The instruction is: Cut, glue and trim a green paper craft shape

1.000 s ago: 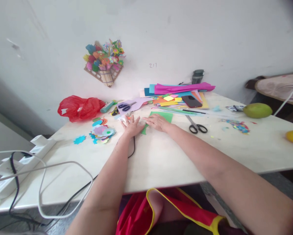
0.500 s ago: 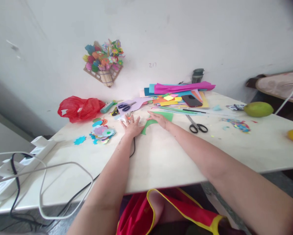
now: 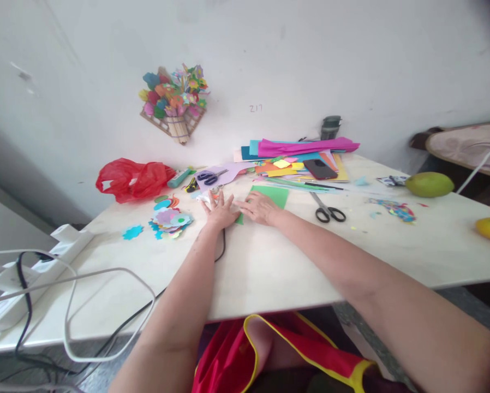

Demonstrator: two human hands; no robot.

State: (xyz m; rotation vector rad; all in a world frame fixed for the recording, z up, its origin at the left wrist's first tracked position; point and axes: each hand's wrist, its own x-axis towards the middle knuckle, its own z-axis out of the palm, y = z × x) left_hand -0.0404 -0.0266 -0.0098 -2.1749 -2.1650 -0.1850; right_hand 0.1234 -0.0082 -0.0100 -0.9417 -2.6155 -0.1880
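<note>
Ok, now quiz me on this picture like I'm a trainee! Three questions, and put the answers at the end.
1. True or false: in the picture, the red bag is left of the black scissors.
2. What colour is the paper under the right hand? A) blue B) green C) pink
3. Fill in the blank: the bunch of flowers hangs on the ____.

Key: 1. True. 2. B, green. 3. Wall.

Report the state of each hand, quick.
Left hand: open, spread, at the left end of the green paper.
Right hand: over the green paper; whether it grips anything cannot be told.
</note>
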